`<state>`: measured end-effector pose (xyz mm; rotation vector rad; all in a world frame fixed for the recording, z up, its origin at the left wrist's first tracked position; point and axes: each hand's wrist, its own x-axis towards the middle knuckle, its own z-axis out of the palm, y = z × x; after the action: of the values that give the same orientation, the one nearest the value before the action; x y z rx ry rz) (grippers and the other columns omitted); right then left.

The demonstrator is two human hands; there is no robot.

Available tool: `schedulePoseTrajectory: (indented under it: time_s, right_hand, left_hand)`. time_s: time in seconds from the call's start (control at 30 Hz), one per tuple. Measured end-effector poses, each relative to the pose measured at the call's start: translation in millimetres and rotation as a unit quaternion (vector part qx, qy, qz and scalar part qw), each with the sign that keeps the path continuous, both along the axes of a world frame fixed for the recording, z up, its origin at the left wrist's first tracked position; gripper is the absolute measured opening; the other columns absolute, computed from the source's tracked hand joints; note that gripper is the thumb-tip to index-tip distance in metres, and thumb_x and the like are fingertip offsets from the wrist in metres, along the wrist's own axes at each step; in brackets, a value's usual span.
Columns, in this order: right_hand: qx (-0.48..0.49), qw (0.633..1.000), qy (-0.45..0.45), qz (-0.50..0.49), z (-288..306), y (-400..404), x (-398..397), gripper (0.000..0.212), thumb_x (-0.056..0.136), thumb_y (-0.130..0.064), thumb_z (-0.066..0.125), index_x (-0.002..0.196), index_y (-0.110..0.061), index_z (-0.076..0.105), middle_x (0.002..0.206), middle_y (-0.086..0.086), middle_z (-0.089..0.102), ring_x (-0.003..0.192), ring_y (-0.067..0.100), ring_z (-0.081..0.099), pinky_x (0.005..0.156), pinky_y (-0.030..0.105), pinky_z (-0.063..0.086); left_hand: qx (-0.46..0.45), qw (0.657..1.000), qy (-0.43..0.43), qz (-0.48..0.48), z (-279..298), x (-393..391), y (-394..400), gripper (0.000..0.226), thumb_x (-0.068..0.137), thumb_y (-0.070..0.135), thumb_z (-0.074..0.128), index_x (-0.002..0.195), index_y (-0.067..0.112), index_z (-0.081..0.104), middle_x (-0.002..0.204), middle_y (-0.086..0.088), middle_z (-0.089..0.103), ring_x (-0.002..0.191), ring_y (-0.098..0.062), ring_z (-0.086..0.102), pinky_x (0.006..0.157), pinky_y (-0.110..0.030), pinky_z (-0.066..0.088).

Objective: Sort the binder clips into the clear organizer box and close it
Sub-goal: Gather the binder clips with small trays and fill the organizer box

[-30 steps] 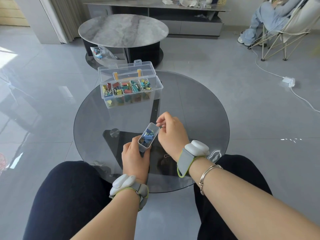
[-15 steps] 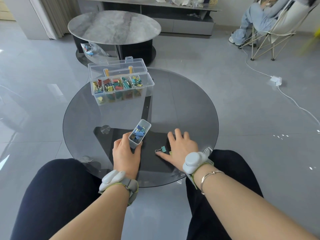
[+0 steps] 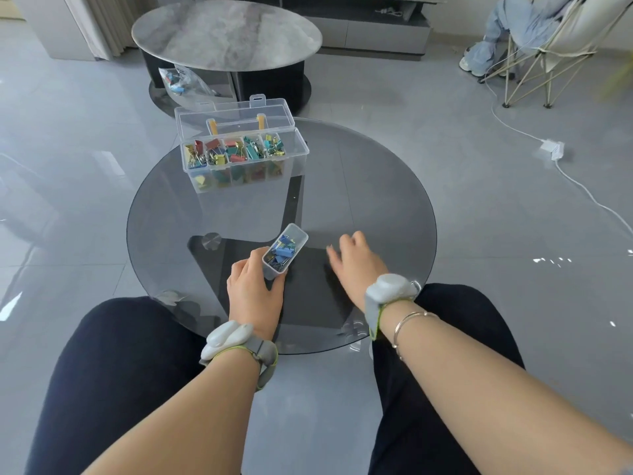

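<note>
Round glass table (image 3: 376,186) — one open organizer box (image 3: 239,156); left hand (image 3: 255,291) grips one small bin (image 3: 284,250); right hand (image 3: 356,262) empty, fingers loose.

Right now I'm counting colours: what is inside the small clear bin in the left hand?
The small bin held by the left hand contains blue binder clips with wire handles. Its lower end is covered by fingers, so the full contents cannot be seen.

Place: home living room.
Evidence: marble-top coffee table (image 3: 226,32), low media cabinet (image 3: 376,29), curtain (image 3: 106,18), glossy tiled floor (image 3: 513,207), folding chair (image 3: 561,46) were seen.
</note>
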<state>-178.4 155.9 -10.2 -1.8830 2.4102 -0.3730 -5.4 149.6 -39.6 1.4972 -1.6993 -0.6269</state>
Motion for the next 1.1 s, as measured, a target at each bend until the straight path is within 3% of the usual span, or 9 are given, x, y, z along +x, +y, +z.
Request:
schedulePoseTrajectory:
  time_s: [0.1, 0.17, 0.27, 0.4, 0.47, 0.6, 0.8, 0.93, 1.1]
  right_hand:
    - [-0.049, 0.962, -0.238, -0.123, 21.9, -7.1, 2.2, 0.037, 0.099, -0.035, 0.043, 0.068, -0.014, 0.042, 0.091, 0.01, 0.05, 0.076, 0.032, 0.047, 0.069, 0.035, 0.038]
    - [-0.084, 0.945, -0.293, -0.117, 37.9, -11.6, 16.7, 0.042, 0.098, -0.036, 0.045, 0.061, -0.019, 0.034, 0.08, 0.004, 0.048, 0.073, 0.024, 0.043, 0.065, 0.031, 0.03]
    - [-0.059, 0.966, -0.252, -0.01, 56.1, -12.3, 46.4, 0.038, 0.094, -0.041, 0.051, 0.067, -0.017, 0.039, 0.086, 0.004, 0.046, 0.072, 0.026, 0.048, 0.065, 0.031, 0.034]
    - [0.026, 0.993, -0.082, 0.086, 55.0, -13.6, 62.1, 0.033, 0.089, -0.042, 0.057, 0.084, -0.016, 0.037, 0.095, 0.003, 0.034, 0.069, 0.031, 0.051, 0.058, 0.031, 0.036]
    - [0.018, 0.991, -0.081, 0.107, 55.0, -13.5, 61.8, 0.031, 0.087, -0.039, 0.062, 0.086, -0.015, 0.042, 0.096, 0.003, 0.036, 0.07, 0.028, 0.055, 0.058, 0.031, 0.04]
    - [-0.008, 0.977, -0.192, 0.094, 53.9, -10.7, 60.1, 0.02, 0.083, -0.024, 0.069, 0.098, -0.013, 0.059, 0.105, 0.003, 0.046, 0.087, 0.023, 0.058, 0.068, 0.028, 0.045]
    - [-0.067, 0.954, -0.267, 0.121, 55.5, -7.9, 59.5, 0.021, 0.085, -0.005, 0.063, 0.105, -0.012, 0.062, 0.109, 0.003, 0.065, 0.097, 0.016, 0.065, 0.079, 0.03, 0.056]
    - [-0.057, 0.964, -0.221, 0.139, 50.1, -9.3, 56.3, 0.016, 0.089, -0.009, 0.057, 0.102, -0.013, 0.066, 0.106, 0.001, 0.068, 0.101, 0.02, 0.062, 0.085, 0.036, 0.052]
    - [-0.068, 0.978, -0.084, 0.181, 45.0, -10.8, 49.8, 0.031, 0.089, -0.007, 0.051, 0.109, -0.019, 0.072, 0.118, -0.007, 0.068, 0.123, 0.018, 0.05, 0.097, 0.034, 0.035]
  left_hand:
    - [0.007, 1.0, -0.005, 0.008, -0.2, -0.1, -0.3, 0.032, 0.086, 0.027, 0.064, 0.115, 0.029, 0.051, 0.093, 0.012, 0.047, 0.103, -0.013, 0.039, 0.085, -0.035, 0.041]
    - [0.005, 1.0, -0.007, 0.01, -1.0, -1.3, -0.7, 0.032, 0.086, 0.026, 0.065, 0.115, 0.027, 0.052, 0.091, 0.014, 0.046, 0.102, -0.014, 0.039, 0.084, -0.034, 0.039]
    - [0.012, 1.0, -0.006, 0.013, -0.9, -1.4, -1.8, 0.033, 0.086, 0.025, 0.065, 0.116, 0.025, 0.053, 0.091, 0.011, 0.049, 0.102, -0.014, 0.039, 0.084, -0.034, 0.037]
    - [0.028, 1.0, -0.003, 0.008, -0.4, 0.0, -2.2, 0.034, 0.085, 0.025, 0.065, 0.117, 0.021, 0.054, 0.095, 0.002, 0.061, 0.103, -0.017, 0.042, 0.085, -0.034, 0.038]
    - [0.037, 0.999, 0.002, 0.009, 0.3, 0.2, -2.8, 0.035, 0.086, 0.025, 0.064, 0.119, 0.022, 0.053, 0.096, 0.002, 0.062, 0.103, -0.016, 0.042, 0.086, -0.036, 0.041]
    - [0.039, 0.999, 0.003, 0.017, 1.5, -1.7, -1.4, 0.036, 0.087, 0.028, 0.064, 0.121, 0.023, 0.053, 0.099, 0.004, 0.059, 0.104, -0.016, 0.042, 0.084, -0.035, 0.041]
    - [0.037, 0.999, 0.001, 0.024, 3.0, -2.4, -0.9, 0.034, 0.087, 0.03, 0.065, 0.117, 0.019, 0.054, 0.105, 0.002, 0.059, 0.105, -0.018, 0.045, 0.08, -0.035, 0.045]
    - [0.041, 0.999, 0.007, 0.031, 2.6, -2.6, -2.4, 0.034, 0.087, 0.029, 0.065, 0.117, 0.019, 0.054, 0.105, -0.001, 0.059, 0.103, -0.015, 0.044, 0.079, -0.031, 0.042]
    - [0.036, 0.999, 0.015, 0.025, 0.2, -1.7, -4.3, 0.034, 0.087, 0.027, 0.065, 0.118, 0.02, 0.054, 0.104, 0.002, 0.061, 0.105, -0.016, 0.043, 0.084, -0.037, 0.045]
